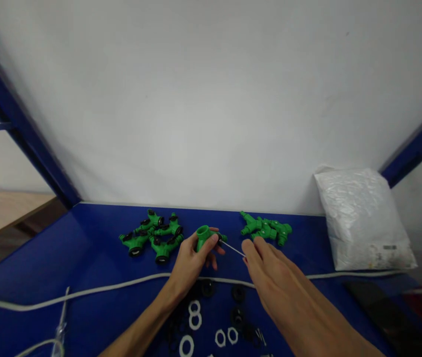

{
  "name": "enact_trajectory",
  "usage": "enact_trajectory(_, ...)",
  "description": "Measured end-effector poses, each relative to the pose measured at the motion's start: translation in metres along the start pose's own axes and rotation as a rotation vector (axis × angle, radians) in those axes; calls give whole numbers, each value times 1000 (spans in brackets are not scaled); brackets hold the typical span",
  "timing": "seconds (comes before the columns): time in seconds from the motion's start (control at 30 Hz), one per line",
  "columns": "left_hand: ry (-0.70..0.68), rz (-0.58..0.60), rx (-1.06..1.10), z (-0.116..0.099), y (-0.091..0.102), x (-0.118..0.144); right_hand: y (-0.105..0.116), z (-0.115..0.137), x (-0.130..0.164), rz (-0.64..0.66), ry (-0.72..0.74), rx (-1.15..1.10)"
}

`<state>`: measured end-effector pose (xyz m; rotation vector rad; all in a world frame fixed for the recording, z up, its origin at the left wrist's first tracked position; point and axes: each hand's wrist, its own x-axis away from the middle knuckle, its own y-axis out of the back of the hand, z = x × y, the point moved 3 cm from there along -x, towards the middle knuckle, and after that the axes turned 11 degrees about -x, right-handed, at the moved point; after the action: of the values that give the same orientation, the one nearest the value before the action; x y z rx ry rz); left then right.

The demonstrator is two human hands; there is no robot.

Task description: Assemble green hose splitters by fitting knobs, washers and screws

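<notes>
Left hand (190,260) grips green plastic Y-shaped hose fitting (205,237) | right hand (270,272) pinches thin metal pin (232,249) into fitting | green fitting piles far left (153,237) and right (266,229)

Blue desk (84,248) against white wall. Far left-centre: heap of green fittings with black parts (153,237). Far right-centre: smaller heap of green fittings (266,229). Far right: white plastic bag (363,218), leaning toward wall. White cable (84,291) crosses desk left to right. Near centre: white rings (195,315) and black rings (237,293), scattered close together. Near left: clear thin item (62,325), blurred. Near right: dark flat object (382,307), unclear.
</notes>
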<state>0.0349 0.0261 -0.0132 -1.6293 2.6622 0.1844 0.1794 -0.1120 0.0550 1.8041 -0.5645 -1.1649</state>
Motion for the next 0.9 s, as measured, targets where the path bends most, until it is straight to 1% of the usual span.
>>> enact_trajectory(0.07,-4,13,-23,1,-1,0,-3,-1,-8,21,-61,7)
enact_trajectory(0.13,-7,25,-45,1,-2,0,-6,-2,-13,81,-138,35)
enact_trajectory(0.2,-8,30,-70,-1,-3,1,-8,-2,-13,117,-173,75)
enact_trajectory(0.27,-9,29,-92,-2,-3,2,-9,-2,-4,63,-149,89)
enact_trajectory(0.37,-13,23,-108,-3,-4,4,-10,-2,13,-39,-52,66)
enact_trajectory(0.43,3,19,-93,-1,-4,5,-10,-1,15,-48,-14,68)
enact_trajectory(0.5,38,23,-54,2,-5,4,-6,1,6,-1,-25,66)
enact_trajectory(0.6,93,45,5,6,-6,3,0,2,-15,117,-142,51)
enact_trajectory(0.67,122,58,27,7,-5,1,4,2,-21,143,-182,67)
enact_trajectory(0.73,147,60,45,5,-4,-1,7,1,-21,108,-145,88)
enact_trajectory(0.83,167,46,74,1,-2,-1,13,0,-21,9,-14,51)
enact_trajectory(0.9,191,34,90,0,-2,-1,18,0,-29,3,35,30)
